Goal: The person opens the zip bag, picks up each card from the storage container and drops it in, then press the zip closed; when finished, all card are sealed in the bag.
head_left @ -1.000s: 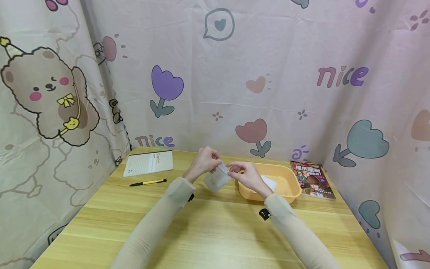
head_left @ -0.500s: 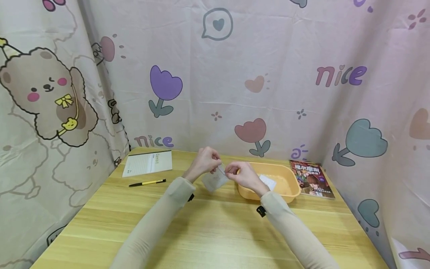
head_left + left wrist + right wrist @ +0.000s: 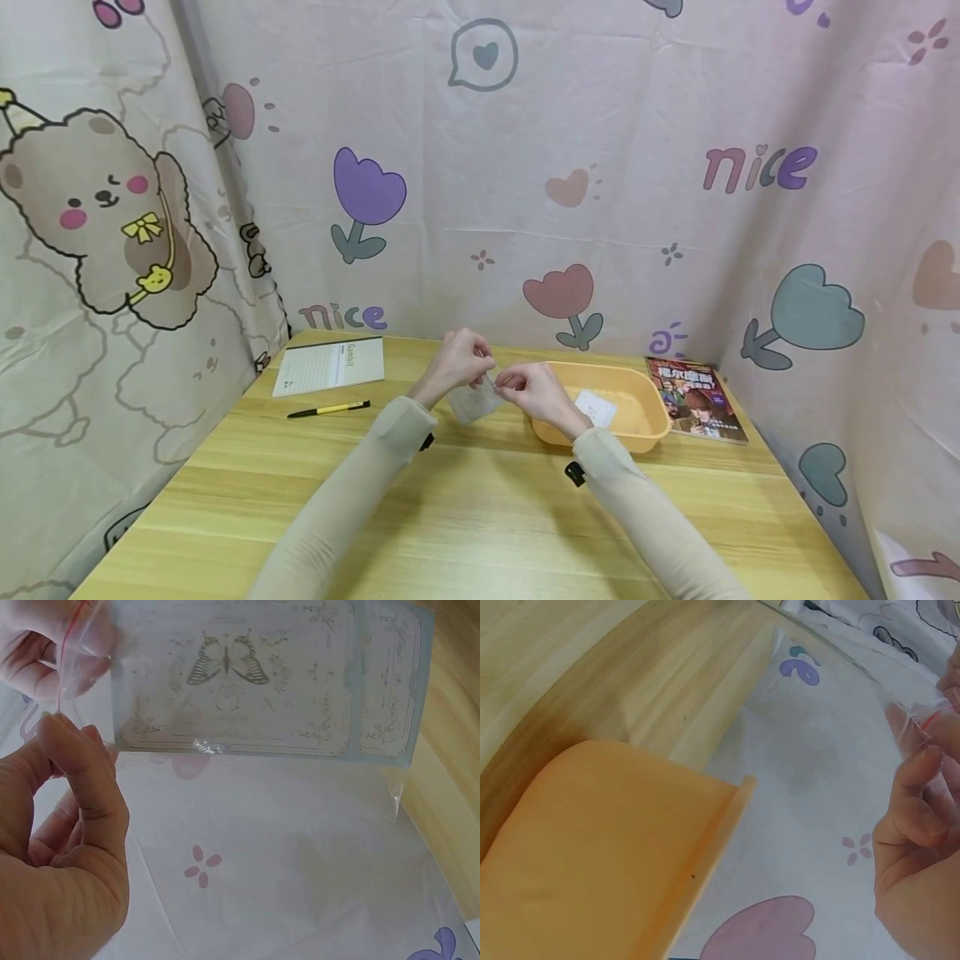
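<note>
A clear zip-lock bag (image 3: pixel 472 403) with a red seal line hangs between both hands above the table. Inside it, the left wrist view shows pale paper (image 3: pixel 232 697) printed with a butterfly and ornate borders. My left hand (image 3: pixel 457 364) pinches one end of the bag's top edge. On the same edge, close beside it, my right hand (image 3: pixel 534 390) pinches with thumb and fingertips. In the right wrist view the bag is seen nearly edge-on at the right hand's fingertips (image 3: pixel 922 761).
Right of the bag stands a yellow-orange plastic basin (image 3: pixel 643 400) with a white printed packet (image 3: pixel 596 408) inside. A magazine (image 3: pixel 697 400) lies beyond it. At the left are a notebook (image 3: pixel 330 367) and a yellow-black pen (image 3: pixel 328 409). Patterned curtains (image 3: pixel 480 208) border the table (image 3: pixel 465 517).
My right hand has moved left along the bag's top edge, closer to the left hand. The left hand has stayed nearly still. More of the packet in the basin shows.
</note>
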`<control>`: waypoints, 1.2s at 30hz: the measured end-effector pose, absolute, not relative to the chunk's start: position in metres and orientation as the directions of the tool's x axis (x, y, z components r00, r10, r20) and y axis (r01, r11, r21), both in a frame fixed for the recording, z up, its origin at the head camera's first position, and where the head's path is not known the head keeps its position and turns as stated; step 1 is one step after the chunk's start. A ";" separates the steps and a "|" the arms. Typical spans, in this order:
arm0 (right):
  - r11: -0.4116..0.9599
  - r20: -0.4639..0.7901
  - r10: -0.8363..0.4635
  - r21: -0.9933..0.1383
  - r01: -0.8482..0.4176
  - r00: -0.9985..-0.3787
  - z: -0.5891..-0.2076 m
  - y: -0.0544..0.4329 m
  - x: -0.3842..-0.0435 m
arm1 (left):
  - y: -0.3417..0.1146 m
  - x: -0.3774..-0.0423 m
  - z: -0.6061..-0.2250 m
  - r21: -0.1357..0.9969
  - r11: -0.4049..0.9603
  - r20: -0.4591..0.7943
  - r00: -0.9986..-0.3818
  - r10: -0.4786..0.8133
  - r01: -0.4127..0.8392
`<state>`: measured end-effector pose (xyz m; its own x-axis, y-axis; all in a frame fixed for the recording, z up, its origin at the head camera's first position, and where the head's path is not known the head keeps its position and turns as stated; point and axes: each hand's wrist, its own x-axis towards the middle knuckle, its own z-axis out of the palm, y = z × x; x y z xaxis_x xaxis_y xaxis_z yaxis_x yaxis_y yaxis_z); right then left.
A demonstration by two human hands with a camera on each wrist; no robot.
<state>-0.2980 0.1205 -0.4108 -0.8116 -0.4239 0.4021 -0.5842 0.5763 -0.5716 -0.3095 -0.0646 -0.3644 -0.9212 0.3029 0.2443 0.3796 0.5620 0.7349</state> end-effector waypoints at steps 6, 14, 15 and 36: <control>0.584 0.409 -0.478 -0.513 -0.629 -0.777 -0.410 0.121 -0.299 | -0.065 -0.310 -0.365 0.734 0.560 0.247 -0.919 0.307 0.385; 0.539 0.420 -0.482 -0.549 -0.639 -0.769 -0.411 0.122 -0.299 | -0.068 -0.310 -0.363 0.741 0.562 0.242 -0.928 0.284 0.366; 0.530 0.422 -0.473 -0.565 -0.632 -0.773 -0.411 0.122 -0.298 | -0.068 -0.310 -0.363 0.743 0.563 0.241 -0.929 0.279 0.362; 0.359 0.382 -0.304 -0.803 -0.476 -0.873 -0.406 0.140 -0.294 | -0.076 -0.312 -0.362 0.720 0.597 0.242 -0.935 0.260 0.353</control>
